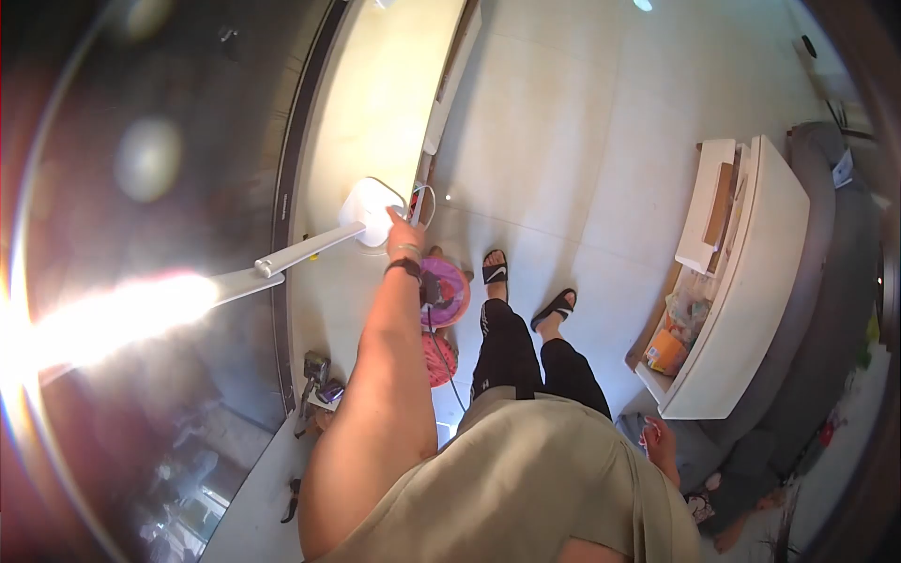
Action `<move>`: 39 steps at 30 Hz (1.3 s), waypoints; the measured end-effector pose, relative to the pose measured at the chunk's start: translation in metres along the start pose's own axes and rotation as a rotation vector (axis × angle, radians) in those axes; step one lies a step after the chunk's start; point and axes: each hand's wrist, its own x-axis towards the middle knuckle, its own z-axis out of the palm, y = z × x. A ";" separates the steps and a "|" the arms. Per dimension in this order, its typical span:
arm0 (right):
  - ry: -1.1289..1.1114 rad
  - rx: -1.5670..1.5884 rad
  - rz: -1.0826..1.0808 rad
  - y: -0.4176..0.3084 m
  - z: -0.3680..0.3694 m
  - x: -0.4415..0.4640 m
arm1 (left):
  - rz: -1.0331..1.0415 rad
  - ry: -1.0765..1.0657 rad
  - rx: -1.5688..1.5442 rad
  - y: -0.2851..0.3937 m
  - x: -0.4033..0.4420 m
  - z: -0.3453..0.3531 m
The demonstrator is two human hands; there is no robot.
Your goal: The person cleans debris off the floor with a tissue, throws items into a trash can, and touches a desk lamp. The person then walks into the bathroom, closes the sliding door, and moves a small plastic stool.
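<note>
A lit white desk lamp stands near the edge of a long pale tabletop, its base (369, 202) flat and rounded. My left hand (405, 232) is at the corner of that base, with one finger stretched over the top and the others looking curled at the rim. From the base, the lamp's arm (314, 248) slants to the lower left, where its glowing head (122, 319) glares. A white cable (431, 206) loops beside my hand. Low on my right side, my right hand (660, 441) has curled fingers; whatever is in them is too small to make out.
The long tabletop (385, 84) runs along a dark glass panel (188, 281). Pink-and-purple stools (449, 293) stand below its edge. To the right, a white cabinet (741, 291) has open drawers holding an orange box (665, 352), beside a grey sofa (826, 235). A black cord hangs near my legs.
</note>
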 end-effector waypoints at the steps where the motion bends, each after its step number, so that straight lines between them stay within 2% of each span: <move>1: 0.010 -0.059 -0.025 -0.006 -0.002 0.001 | 0.035 -0.093 -0.016 -0.001 -0.010 0.005; 2: 0.016 -0.119 -0.050 -0.010 -0.007 0.003 | 0.125 -0.062 0.023 -0.005 -0.024 0.014; 3: 0.004 -0.123 -0.063 -0.002 -0.008 0.010 | 0.114 -0.048 0.019 -0.009 -0.031 0.020; 5: -0.050 0.162 0.021 0.023 -0.012 0.028 | 0.038 -0.196 -0.028 -0.013 -0.051 0.020; 8: -0.095 0.103 -0.019 0.034 -0.018 0.062 | -0.048 -0.221 -0.047 -0.030 -0.061 0.016; 11: -0.154 0.067 -0.054 0.034 -0.025 0.105 | -0.114 -0.123 0.032 -0.032 -0.063 -0.004; 13: -0.185 0.074 -0.064 0.037 -0.036 0.130 | -0.151 -0.059 -0.027 -0.019 -0.060 -0.020; 17: -0.147 0.290 -0.065 0.029 -0.067 0.182 | -0.149 -0.041 -0.140 0.013 -0.027 -0.026; 19: -0.045 -0.050 -0.165 0.020 -0.103 0.193 | -0.200 -0.052 -0.244 0.019 -0.011 -0.019; 21: 0.069 -0.037 -0.130 -0.046 -0.107 0.158 | -0.226 -0.100 -0.242 0.021 0.011 -0.016; 24: 0.133 -0.076 -0.120 -0.075 -0.099 0.123 | -0.182 -0.039 -0.169 -0.012 0.068 0.019; 29: 0.004 -0.231 -0.142 -0.027 -0.067 0.085 | -0.080 -0.019 -0.070 -0.025 0.074 0.026; 31: -0.077 -0.214 -0.036 -0.009 -0.055 0.072 | -0.020 0.025 -0.048 -0.026 0.071 0.024; 34: -0.042 -0.097 -0.140 0.035 -0.037 0.067 | -0.021 0.046 -0.027 -0.026 0.063 0.020; 39: -0.036 -0.096 -0.114 0.049 -0.040 0.060 | 0.036 0.041 -0.043 -0.008 0.012 0.006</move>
